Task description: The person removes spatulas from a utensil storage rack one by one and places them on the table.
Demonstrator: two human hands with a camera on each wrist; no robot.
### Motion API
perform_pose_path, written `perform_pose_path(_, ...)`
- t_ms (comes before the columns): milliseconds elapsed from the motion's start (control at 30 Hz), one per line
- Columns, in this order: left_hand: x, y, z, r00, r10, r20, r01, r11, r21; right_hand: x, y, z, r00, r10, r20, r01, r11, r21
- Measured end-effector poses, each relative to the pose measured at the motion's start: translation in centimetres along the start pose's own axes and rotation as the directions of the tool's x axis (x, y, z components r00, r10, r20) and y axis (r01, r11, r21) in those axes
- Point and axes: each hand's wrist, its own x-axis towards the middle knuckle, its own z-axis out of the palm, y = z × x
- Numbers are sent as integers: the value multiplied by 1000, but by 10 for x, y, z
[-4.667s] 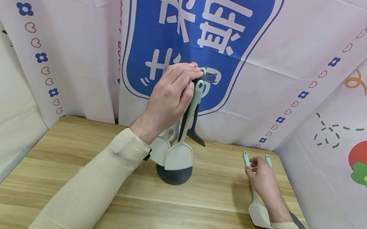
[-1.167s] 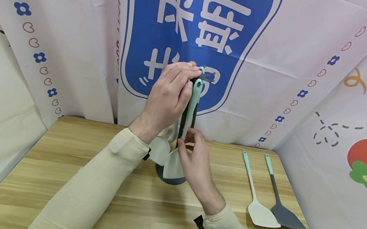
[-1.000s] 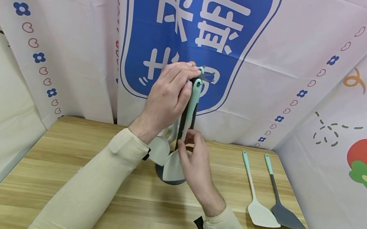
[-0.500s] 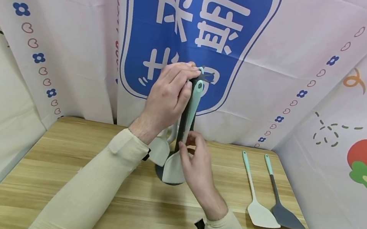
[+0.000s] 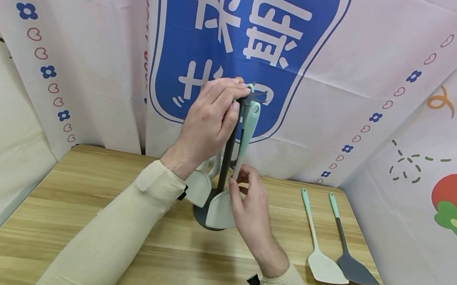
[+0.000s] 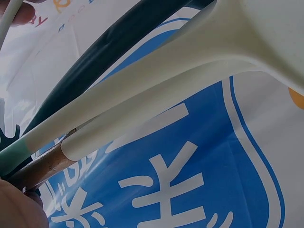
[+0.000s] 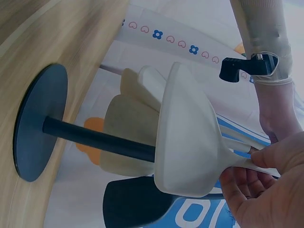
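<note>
My left hand (image 5: 213, 111) grips the top of a dark utensil stand (image 5: 227, 159), fingers curled over its hooked head. My right hand (image 5: 252, 208) pinches a pale spatula (image 5: 221, 211) low on its shaft, just above the blade. The mint handle (image 5: 249, 128) of this spatula points up, its hanging hole beside the hooks. In the right wrist view its broad blade (image 7: 190, 137) stands in front of the stand's pole (image 7: 99, 140). Another pale utensil (image 5: 198, 187) hangs on the left side of the stand, partly behind my left wrist. A dark-bladed utensil (image 7: 135, 202) also hangs there.
On the right of the wooden table (image 5: 132, 250) a white spatula (image 5: 327, 266) and a dark grey spatula (image 5: 357, 269) lie side by side, blades toward me. The stand's round base (image 5: 201, 216) rests near the back edge. Printed curtains (image 5: 106, 49) surround the table.
My right hand has let go of the white spatula on the table and moved left to the stand. The pinched spatula's handle has just shifted right, away from the pole. My left hand stays put.
</note>
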Motion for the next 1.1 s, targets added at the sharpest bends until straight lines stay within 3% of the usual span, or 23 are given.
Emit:
perform_pose_path(467,-1,0,-1,1000,-4,-2,4,1000,-5,-3,22,-17,1000,20,5,-19,998,-66)
perform_pose_path(1100,0,0,-2,1000,0,5,0,1000,-11,-7,64,-48,985,167,47,-157,974,-163)
